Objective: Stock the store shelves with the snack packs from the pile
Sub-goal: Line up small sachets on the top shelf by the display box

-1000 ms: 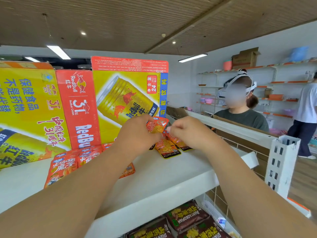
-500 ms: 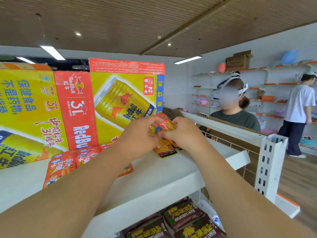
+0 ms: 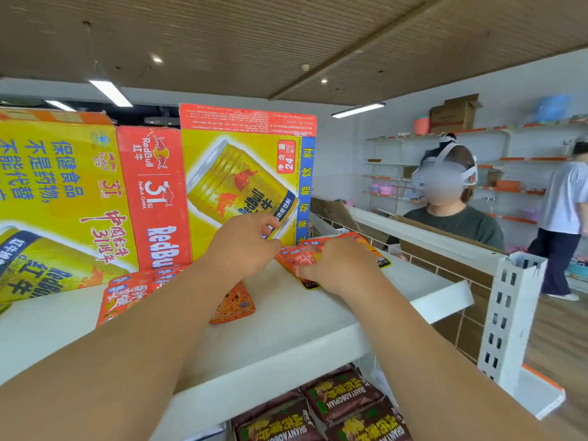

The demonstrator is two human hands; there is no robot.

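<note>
Head view: the right hand (image 3: 337, 265) curls its fingers round a fan of orange snack packs (image 3: 300, 256) lying near the back right corner of the white shelf (image 3: 318, 329). The left hand (image 3: 245, 246) sits just beside them, fingers curled; whether it pinches a pack cannot be told.

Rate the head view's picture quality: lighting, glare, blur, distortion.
Head view: bright, even light from the ceiling strip lights, which blow out to plain white; wide-angle distortion bows the Red Bull cartons and tilts the shelf upright; print on the orange snack packs under the right hand is soft and hard to read.
</note>
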